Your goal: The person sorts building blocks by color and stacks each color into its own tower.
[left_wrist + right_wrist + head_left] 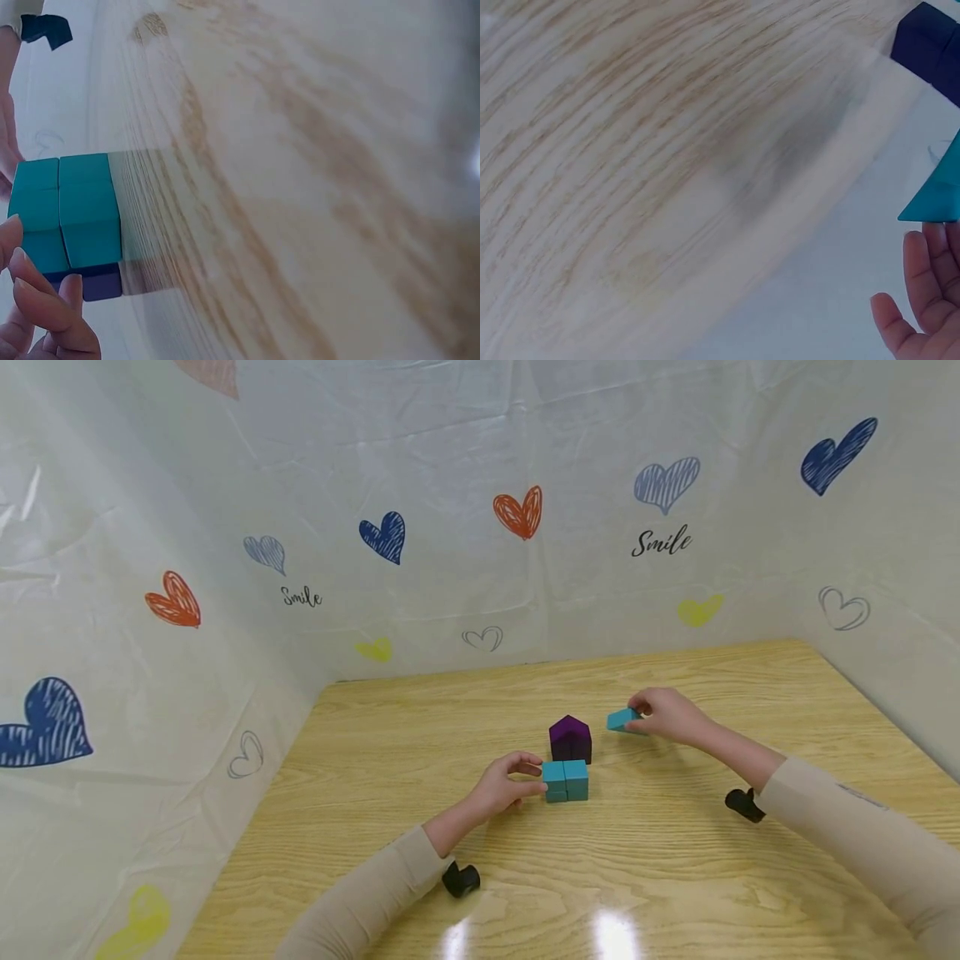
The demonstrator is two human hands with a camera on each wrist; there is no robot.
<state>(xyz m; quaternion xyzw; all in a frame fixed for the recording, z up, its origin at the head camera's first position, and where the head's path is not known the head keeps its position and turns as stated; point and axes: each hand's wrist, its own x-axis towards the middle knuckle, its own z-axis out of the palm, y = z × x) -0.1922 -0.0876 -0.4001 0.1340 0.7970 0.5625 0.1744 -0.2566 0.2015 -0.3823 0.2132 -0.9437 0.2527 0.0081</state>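
Teal blocks [566,780] stand side by side on the table, with a seam between them. My left hand [512,787] is at their left side, thumb tip and fingertips right at the near block's edge; its fingers [52,311] are loosely bent in the left wrist view. Just behind the teal blocks stands a dark purple house-shaped set of blocks [570,740] with a peaked top. Farther right, my right hand [670,717] pinches a teal wedge-shaped block [620,720] by its right end. In the right wrist view the wedge's pointed corner [941,191] shows above the fingers.
The wood-grain table [420,727] carries the blocks. A white sheet [442,585] printed with hearts and "Smile" encloses its back and sides. Black pieces [461,881] are on both wrists, near the beige sleeves [375,893].
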